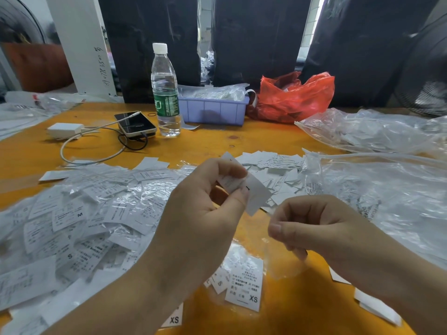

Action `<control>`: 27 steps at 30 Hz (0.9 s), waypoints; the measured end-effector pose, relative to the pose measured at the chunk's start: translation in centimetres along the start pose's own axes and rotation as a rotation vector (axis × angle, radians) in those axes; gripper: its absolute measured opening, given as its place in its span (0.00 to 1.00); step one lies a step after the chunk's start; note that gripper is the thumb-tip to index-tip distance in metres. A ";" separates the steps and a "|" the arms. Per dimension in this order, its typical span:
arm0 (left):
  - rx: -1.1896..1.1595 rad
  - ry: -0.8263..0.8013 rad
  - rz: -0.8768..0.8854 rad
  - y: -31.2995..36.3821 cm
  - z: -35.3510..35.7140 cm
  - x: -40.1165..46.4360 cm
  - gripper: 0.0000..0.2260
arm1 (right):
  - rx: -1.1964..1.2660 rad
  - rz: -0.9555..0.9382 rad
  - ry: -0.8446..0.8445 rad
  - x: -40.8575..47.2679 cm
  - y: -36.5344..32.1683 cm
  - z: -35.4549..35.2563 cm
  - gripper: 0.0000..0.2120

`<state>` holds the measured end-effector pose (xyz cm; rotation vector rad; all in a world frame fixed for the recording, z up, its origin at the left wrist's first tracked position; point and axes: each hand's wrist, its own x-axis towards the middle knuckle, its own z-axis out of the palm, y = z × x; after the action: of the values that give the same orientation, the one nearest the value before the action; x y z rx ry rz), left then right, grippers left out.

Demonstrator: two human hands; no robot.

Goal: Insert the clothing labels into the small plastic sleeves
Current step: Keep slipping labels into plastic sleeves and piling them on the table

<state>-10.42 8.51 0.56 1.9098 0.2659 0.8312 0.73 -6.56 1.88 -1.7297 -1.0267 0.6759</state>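
Pinching a white clothing label [251, 189] between thumb and fingers, the left hand [205, 201] holds it up over the orange bench [290, 310] — its grip closed on the label; the right hand [314, 228] sits just beside it with fingers curled, seemingly pinching a clear plastic sleeve [287, 264], though that film is hard to make out; sleeved labels [79, 221] lie heaped to the left, loose labels [273, 165] behind the hands — a water bottle [165, 93], phone [135, 123] and blue tray [212, 111] stand farther back.
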 end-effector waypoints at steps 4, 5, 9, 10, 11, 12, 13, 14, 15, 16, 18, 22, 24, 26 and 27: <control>-0.095 -0.017 -0.039 -0.2 0.0 0.2 0.14 | 0.115 0.013 0.009 -0.1 -0.2 -0.1 0.10; -0.131 -0.035 -0.054 -0.3 0.1 0.2 0.16 | 0.141 0.012 0.013 -0.1 -0.2 -0.1 0.11; -0.289 -0.122 -0.107 -0.3 0.2 0.4 0.19 | 0.215 0.009 0.044 -0.1 -0.3 0.0 0.16; -0.304 -0.135 -0.111 -0.2 0.3 0.5 0.19 | 0.225 0.008 0.049 -0.1 -0.3 0.0 0.16; -0.313 -0.141 -0.112 -0.2 0.3 0.5 0.18 | 0.226 0.006 0.053 -0.1 -0.3 0.0 0.16; -0.319 -0.141 -0.112 -0.2 0.2 0.6 0.17 | 0.222 0.003 0.055 0.0 -0.3 0.0 0.17; -0.324 -0.139 -0.114 -0.1 0.2 0.6 0.16 | 0.217 -0.001 0.059 0.0 -0.3 0.0 0.17; -0.325 -0.138 -0.115 -0.1 0.1 0.6 0.14 | 0.211 -0.004 0.058 0.0 -0.2 0.0 0.17; -0.323 -0.140 -0.113 -0.1 0.0 0.6 0.12 | 0.202 -0.004 0.054 0.0 -0.2 -0.1 0.17; -0.318 -0.142 -0.108 -0.2 0.0 0.5 0.11 | 0.192 -0.002 0.049 0.0 -0.1 -0.1 0.17; -0.307 -0.130 -0.101 -0.1 -0.1 0.5 0.09 | 0.183 0.000 0.041 0.0 0.0 -0.2 0.15; -0.321 -0.065 -0.090 0.1 -0.2 0.5 0.08 | 0.227 -0.005 0.037 0.2 0.2 -0.2 0.14; -0.331 -0.039 -0.084 0.3 -0.2 0.5 0.08 | 0.222 -0.004 0.027 0.2 0.2 -0.3 0.14; -0.331 -0.038 -0.080 0.4 -0.3 0.5 0.08 | 0.215 0.001 0.021 0.2 0.2 -0.3 0.14; -0.325 -0.047 -0.081 0.4 -0.3 0.4 0.08 | 0.212 0.004 0.018 0.2 0.2 -0.3 0.15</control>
<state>-10.38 8.76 1.19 1.6017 0.1661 0.7264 1.15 -6.61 1.80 -1.5515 -0.9054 0.7427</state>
